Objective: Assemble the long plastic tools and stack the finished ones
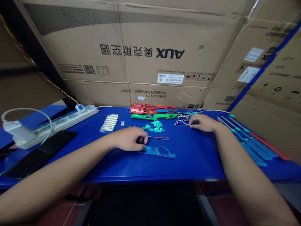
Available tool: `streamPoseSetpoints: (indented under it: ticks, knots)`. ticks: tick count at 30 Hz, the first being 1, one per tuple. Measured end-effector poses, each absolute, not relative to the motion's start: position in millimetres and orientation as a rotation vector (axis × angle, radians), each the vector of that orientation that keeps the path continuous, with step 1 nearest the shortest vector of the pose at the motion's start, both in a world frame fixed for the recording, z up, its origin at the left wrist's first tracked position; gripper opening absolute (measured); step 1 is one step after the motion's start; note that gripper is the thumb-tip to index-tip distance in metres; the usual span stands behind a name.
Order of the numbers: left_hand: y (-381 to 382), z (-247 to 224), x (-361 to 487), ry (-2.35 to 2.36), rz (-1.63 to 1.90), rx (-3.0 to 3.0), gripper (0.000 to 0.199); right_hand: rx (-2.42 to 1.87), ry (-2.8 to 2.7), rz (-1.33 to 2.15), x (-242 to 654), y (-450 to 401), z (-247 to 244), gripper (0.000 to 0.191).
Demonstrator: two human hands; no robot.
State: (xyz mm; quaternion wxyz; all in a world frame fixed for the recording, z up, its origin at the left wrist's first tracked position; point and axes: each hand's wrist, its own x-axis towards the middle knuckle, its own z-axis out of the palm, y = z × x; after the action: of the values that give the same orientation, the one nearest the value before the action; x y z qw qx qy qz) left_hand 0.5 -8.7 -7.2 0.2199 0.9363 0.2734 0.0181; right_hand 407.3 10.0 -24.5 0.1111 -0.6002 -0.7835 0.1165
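- thin tangled wires with tiny connectors (pixel 184 121), upper middle: too small to make out, their right end hidden under the right hand (pixel 204 123)
- slim red-handled screwdriver (pixel 160 138), centre: tip hidden behind the left hand (pixel 128 138)
- small teal plastic pieces (pixel 155 126), centre: exact shapes too small to tell
- bare forearms (pixel 244 169): cut off by the bottom edge
- large tan cardboard carton (pixel 141 62): cut off by the top edge
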Motion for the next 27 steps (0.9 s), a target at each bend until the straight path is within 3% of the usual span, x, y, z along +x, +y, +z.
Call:
streamPoseSetpoints:
  ticks: [6, 17, 20, 25, 27]
  knots:
    - [-16, -18, 10, 0.461, 0.128, 2.581, 0.043, -1.606, -2.35, 0.559, 384, -6, -12, 0.03]
    - [-14, -21, 11, 0.562, 0.079, 2.618, 0.048, -1.422, -2.106, 0.788, 362, -16, -2, 0.039]
    - [-14, -20, 12, 0.583, 0.134, 2.62, 0.052, -1.342, -2.133, 0.745, 355, -23, 4, 0.035]
    - [-10, -16, 9, 0.818, 0.566, 2.553, 0.036, -1.096, -2.42, 0.567, 322, -39, 9, 0.018]
    - [-7, -13, 5, 0.874, 0.566, 2.509, 0.05, -0.986, -2.524, 0.563, 309, -44, 8, 0.014]
